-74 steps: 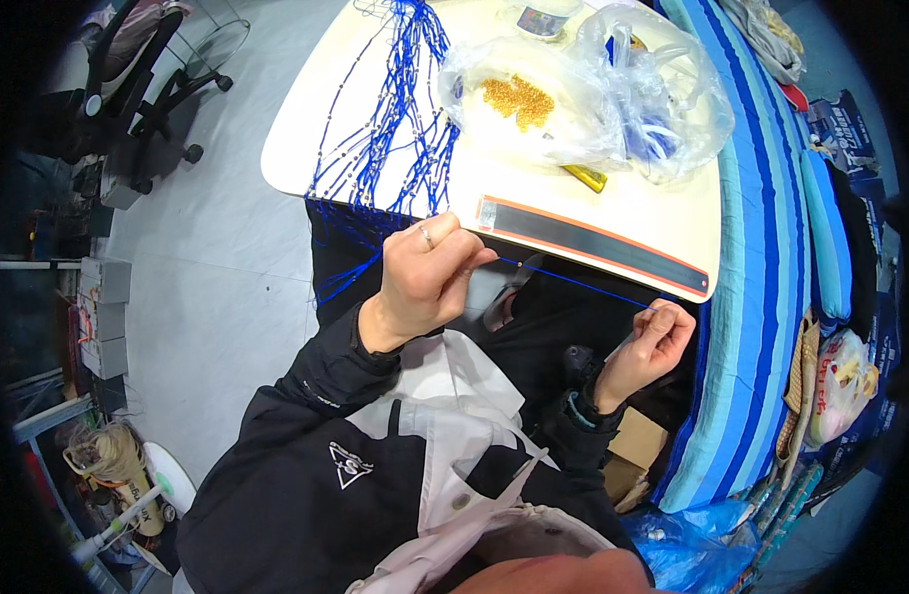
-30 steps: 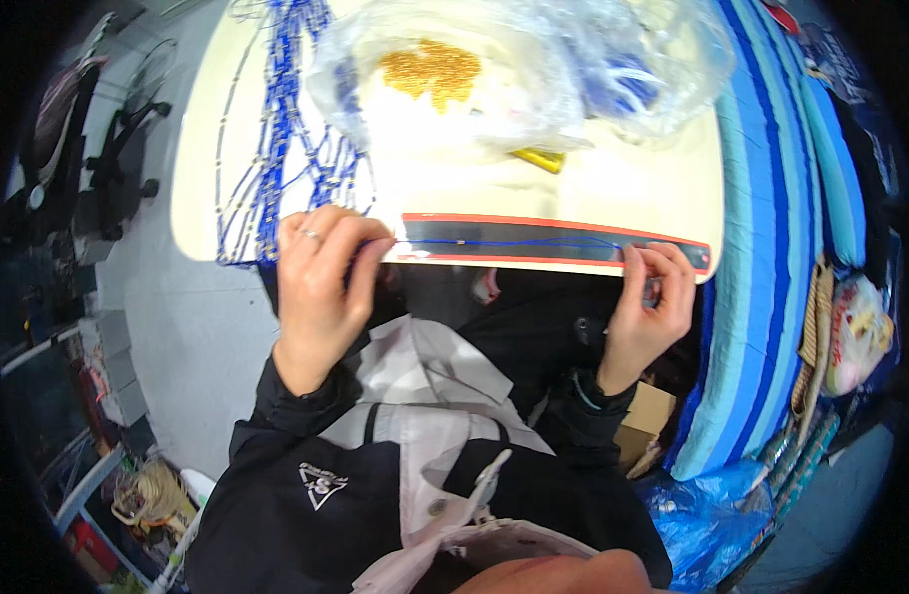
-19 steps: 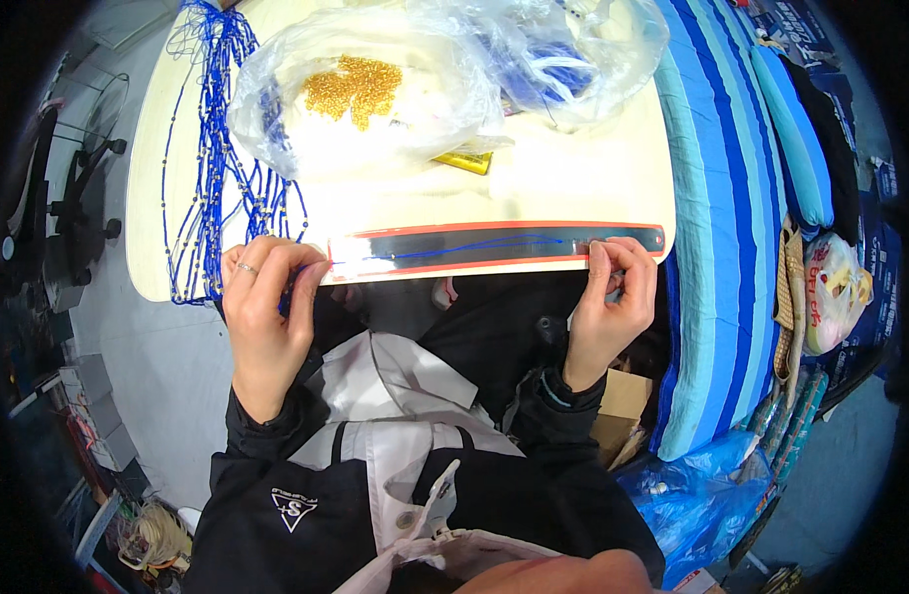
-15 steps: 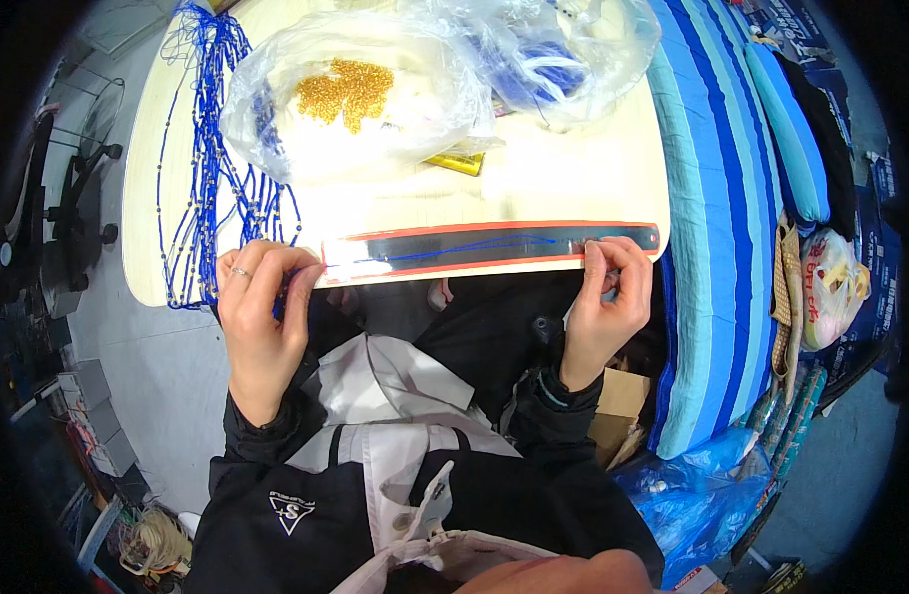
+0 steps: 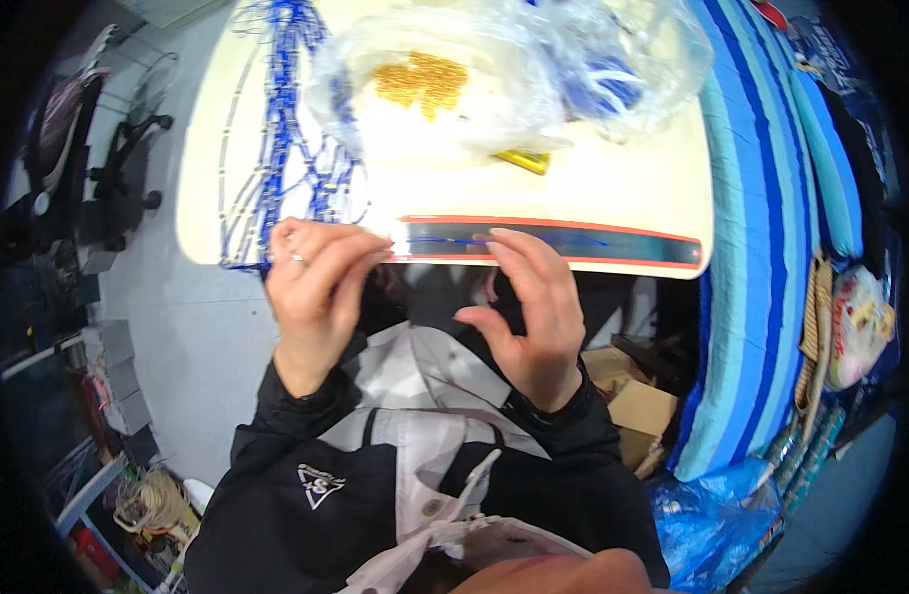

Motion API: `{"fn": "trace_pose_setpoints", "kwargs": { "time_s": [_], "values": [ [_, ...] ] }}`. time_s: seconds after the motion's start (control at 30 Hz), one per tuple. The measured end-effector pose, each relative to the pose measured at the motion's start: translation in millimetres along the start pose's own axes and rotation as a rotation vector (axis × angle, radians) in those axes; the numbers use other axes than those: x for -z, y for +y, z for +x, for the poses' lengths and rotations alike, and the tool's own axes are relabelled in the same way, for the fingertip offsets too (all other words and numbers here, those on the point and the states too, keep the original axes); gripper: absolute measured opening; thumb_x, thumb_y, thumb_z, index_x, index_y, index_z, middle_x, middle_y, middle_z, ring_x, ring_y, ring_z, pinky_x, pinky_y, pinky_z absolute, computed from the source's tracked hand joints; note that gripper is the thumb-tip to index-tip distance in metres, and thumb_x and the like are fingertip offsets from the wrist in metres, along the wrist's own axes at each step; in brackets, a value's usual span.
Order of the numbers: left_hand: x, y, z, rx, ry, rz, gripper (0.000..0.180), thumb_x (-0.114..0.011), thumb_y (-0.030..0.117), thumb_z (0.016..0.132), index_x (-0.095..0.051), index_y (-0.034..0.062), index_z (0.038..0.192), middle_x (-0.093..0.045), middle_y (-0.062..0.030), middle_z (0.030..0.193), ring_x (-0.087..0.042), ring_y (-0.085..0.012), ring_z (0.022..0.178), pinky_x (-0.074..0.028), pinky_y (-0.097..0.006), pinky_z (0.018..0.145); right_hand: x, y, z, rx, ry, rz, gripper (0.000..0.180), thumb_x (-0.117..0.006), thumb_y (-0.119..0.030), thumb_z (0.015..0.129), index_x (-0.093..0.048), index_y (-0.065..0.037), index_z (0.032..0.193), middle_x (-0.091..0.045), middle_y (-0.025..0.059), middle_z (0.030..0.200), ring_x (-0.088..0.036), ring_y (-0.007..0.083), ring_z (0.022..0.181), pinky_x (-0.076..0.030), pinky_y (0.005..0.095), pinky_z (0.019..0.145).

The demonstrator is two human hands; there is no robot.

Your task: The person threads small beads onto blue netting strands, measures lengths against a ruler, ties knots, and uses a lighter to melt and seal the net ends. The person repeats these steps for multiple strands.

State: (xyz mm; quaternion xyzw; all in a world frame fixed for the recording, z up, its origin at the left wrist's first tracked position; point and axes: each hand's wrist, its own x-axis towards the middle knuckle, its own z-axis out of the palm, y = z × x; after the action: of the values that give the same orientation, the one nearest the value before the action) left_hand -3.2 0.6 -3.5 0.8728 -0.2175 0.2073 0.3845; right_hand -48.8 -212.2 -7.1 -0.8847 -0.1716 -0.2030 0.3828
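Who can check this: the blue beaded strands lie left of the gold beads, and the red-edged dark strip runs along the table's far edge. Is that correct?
Only the edge is wrong: the head view shows the red-edged dark strip along the table's near edge.

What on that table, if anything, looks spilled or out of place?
Nothing looks spilled or damaged; the blue cord lies along the black strip. Only the beaded strands at the left of the table look untidy, splayed and crossing.
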Motion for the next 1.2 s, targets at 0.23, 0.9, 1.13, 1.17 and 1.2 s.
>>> {"fn": "trace_pose_setpoints", "kwargs": {
  "time_s": [0.23, 0.9, 1.13, 1.17, 1.2],
  "values": [
    [4, -2, -8, -0.058, 0.147, -0.117, 0.021, -0.075, -0.002, 0.066, -0.071, 0.0051, 0.085, -0.064, -0.0006, 0.076, -0.060, -0.0154, 0.070, -0.035, -0.032, 0.076, -39, -12, 27, 0.137, -0.024, 0.020, 0.029, -0.074, -0.007, 0.075, -0.063, 0.001, 0.101, -0.064, 0.0105, 0.102, -0.061, 0.0287, 0.096, -0.046, 0.0409, 0.087],
    [13, -16, -20, -0.061, 0.355, -0.138, 0.017, -0.073, -0.004, 0.067, -0.071, 0.0060, 0.080, -0.058, -0.0036, 0.072, -0.055, -0.0211, 0.073, -0.040, -0.031, 0.071, -4, -24, -21, -0.331, 0.000, 0.334, 0.008, -0.054, 0.001, 0.093, -0.056, 0.001, 0.085, -0.056, 0.0111, 0.072, -0.056, 0.0210, 0.064, -0.045, 0.0302, 0.059],
    [17, -21, -22, -0.014, 0.443, -0.091, 0.017, -0.072, -0.006, 0.067, -0.070, 0.0054, 0.079, -0.055, -0.0048, 0.072, -0.053, -0.0223, 0.075, -0.041, -0.031, 0.070, 40, 1, -49, -0.391, 0.196, 0.570, 0.018, -0.048, -0.010, 0.101, -0.049, -0.001, 0.085, -0.049, 0.0043, 0.077, -0.038, 0.0073, 0.061, -0.029, 0.0205, 0.054],
    [16, -20, -22, -0.019, 0.444, -0.091, 0.017, -0.073, -0.006, 0.067, -0.069, 0.0054, 0.079, -0.055, -0.0048, 0.072, -0.053, -0.0223, 0.075, -0.041, -0.031, 0.070, 44, 6, -53, -0.389, 0.200, 0.597, 0.018, -0.048, -0.011, 0.101, -0.051, -0.001, 0.087, -0.051, 0.0044, 0.078, -0.041, 0.0079, 0.063, -0.032, 0.0206, 0.056],
    [16, -19, -22, -0.026, 0.448, -0.089, 0.017, -0.073, -0.006, 0.067, -0.069, 0.0053, 0.078, -0.055, -0.0048, 0.072, -0.053, -0.0222, 0.075, -0.041, -0.031, 0.070, 47, 11, -56, -0.402, 0.204, 0.620, 0.017, -0.048, -0.012, 0.101, -0.053, -0.001, 0.089, -0.052, 0.0045, 0.079, -0.044, 0.0085, 0.065, -0.035, 0.0208, 0.058]
  ]
}}
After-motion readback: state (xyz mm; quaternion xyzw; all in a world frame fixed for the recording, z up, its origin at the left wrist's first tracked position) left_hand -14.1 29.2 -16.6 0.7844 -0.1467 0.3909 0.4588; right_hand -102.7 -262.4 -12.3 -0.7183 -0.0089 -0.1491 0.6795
